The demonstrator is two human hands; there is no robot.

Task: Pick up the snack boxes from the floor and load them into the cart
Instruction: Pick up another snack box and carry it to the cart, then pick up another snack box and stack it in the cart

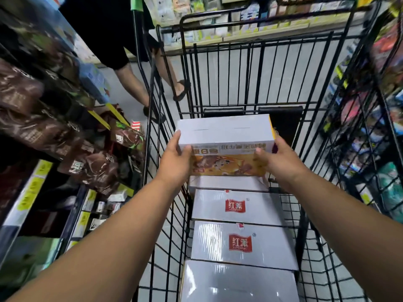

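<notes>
While I hold the snack box [226,136] above the far end of the cart [257,68], my grip is only a squeeze from two sides. My left hand [174,158] is curled round the left short end and my right hand [281,159] round the right one, with the thumbs on the printed face toward me. Nothing supports the box from below and its surface looks smooth. So I judge that it can slide out of my grip if the pressure relaxes, and fall with a corner on the white box [226,183] that lies directly under it. It could also land crooked and not sit flat.

The row of loaded boxes [239,245] lies along the left side of the basket, near the left wire wall [150,149]. My left hand is just beside this wall, so my knuckles may catch on the wires when I lower the box. Behind the box, the far grille with its black flaps [281,120] is near, so there is little room to push forward. To the right of the row the wire floor [322,275] is bare, and this is the open room for my right hand. Another person's legs [135,88] stand just outside the far left corner; if the cart is bumped, it may roll toward them.
</notes>
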